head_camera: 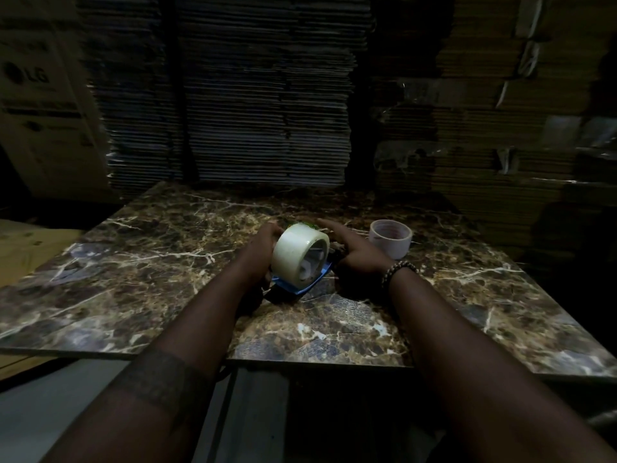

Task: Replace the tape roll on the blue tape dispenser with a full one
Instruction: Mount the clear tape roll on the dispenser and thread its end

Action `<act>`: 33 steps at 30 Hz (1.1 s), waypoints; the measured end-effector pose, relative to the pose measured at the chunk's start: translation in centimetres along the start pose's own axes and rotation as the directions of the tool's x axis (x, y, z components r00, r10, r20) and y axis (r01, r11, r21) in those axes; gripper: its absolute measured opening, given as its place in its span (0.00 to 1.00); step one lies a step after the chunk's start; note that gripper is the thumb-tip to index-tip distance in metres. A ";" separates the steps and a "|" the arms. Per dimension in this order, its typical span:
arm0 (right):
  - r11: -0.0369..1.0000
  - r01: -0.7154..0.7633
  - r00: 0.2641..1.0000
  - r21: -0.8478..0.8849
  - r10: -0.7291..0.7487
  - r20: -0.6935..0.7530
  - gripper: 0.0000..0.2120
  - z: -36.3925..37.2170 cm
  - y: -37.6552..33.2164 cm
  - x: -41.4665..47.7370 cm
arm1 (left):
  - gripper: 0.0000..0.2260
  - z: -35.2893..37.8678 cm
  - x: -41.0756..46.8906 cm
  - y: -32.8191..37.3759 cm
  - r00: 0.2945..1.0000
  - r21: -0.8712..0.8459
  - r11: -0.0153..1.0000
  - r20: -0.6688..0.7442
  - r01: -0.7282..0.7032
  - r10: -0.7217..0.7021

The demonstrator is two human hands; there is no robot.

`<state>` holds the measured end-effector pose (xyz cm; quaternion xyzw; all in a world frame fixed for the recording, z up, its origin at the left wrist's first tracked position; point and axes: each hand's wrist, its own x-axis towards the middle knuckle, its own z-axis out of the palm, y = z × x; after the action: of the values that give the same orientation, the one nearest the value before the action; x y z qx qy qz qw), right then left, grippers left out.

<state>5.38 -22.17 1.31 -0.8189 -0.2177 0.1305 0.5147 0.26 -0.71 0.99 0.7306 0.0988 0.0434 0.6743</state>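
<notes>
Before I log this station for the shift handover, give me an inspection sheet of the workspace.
Surface: marble-patterned table, dimly lit.
Job's things: full tape roll sits on the blue tape dispenser; near-empty roll stands apart to the right on the table.
Clutter: nothing seen.
Grippers: left hand grips the full roll's left side; right hand rests beside the dispenser, fingers extended, beaded bracelet on the wrist.
Cables: nothing seen.
Surroundings: stacks of flattened cardboard behind; a printed carton at the left.
</notes>
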 end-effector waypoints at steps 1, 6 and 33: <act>1.000 -0.005 1.000 0.018 0.005 -0.003 0.43 0.0 -0.1 -0.1 | 0.27 -0.1 -0.1 0.0 0.999 0.029 0.999 -0.016 -0.033 0.033; 1.000 -0.006 0.999 0.017 0.006 -0.054 0.39 0.0 -0.1 -0.8 | 0.19 -0.6 -0.1 0.6 0.979 0.081 0.991 -0.168 -0.105 0.117; 0.956 -0.099 0.951 -0.277 0.009 -0.308 0.24 -0.3 0.9 -1.3 | 0.17 -1.0 0.7 0.4 0.979 -0.110 0.990 -0.189 -0.093 0.071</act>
<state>4.54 -23.35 0.64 -0.9013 -0.1299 -0.0160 0.4130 0.80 0.35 1.47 0.6856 0.1278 0.1444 0.7019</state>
